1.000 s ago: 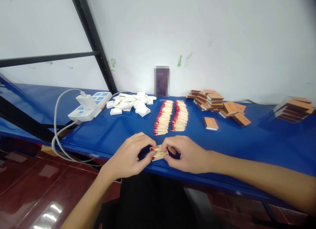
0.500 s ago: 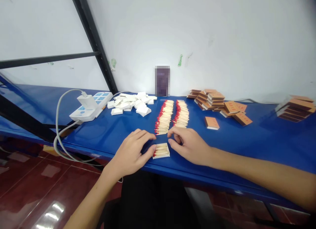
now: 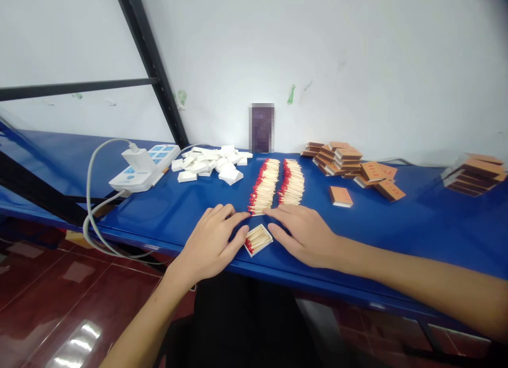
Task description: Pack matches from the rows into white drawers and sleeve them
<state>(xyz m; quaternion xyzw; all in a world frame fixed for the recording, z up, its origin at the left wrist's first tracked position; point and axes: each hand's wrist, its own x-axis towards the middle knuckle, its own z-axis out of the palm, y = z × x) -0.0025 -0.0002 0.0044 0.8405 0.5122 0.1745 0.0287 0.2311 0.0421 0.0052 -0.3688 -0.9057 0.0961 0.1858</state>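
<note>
A small white tray [image 3: 259, 240] with red-tipped matches lies slanted near the front edge of the blue table, between my hands. My left hand [image 3: 216, 242] is open, its thumb at the tray's left side and its index fingertip at the near end of the left match row [image 3: 265, 185]. From the right, my right hand [image 3: 304, 231] reaches in, also open, with its index fingertip at that same near end and its thumb close to the tray's right side. A second match row [image 3: 292, 183] lies just beyond my right hand.
White trays [image 3: 214, 162] are heaped at the back left, beside a power strip [image 3: 146, 167] with a looping cable. Orange matchboxes [image 3: 345, 159] are piled at the back right, one box [image 3: 340, 196] nearer. A blurred dark object [image 3: 262, 128] stands at the wall.
The tray has turned to a slant. My right index finger has stretched out to the left match row, and my left index fingertip has shifted slightly toward it.
</note>
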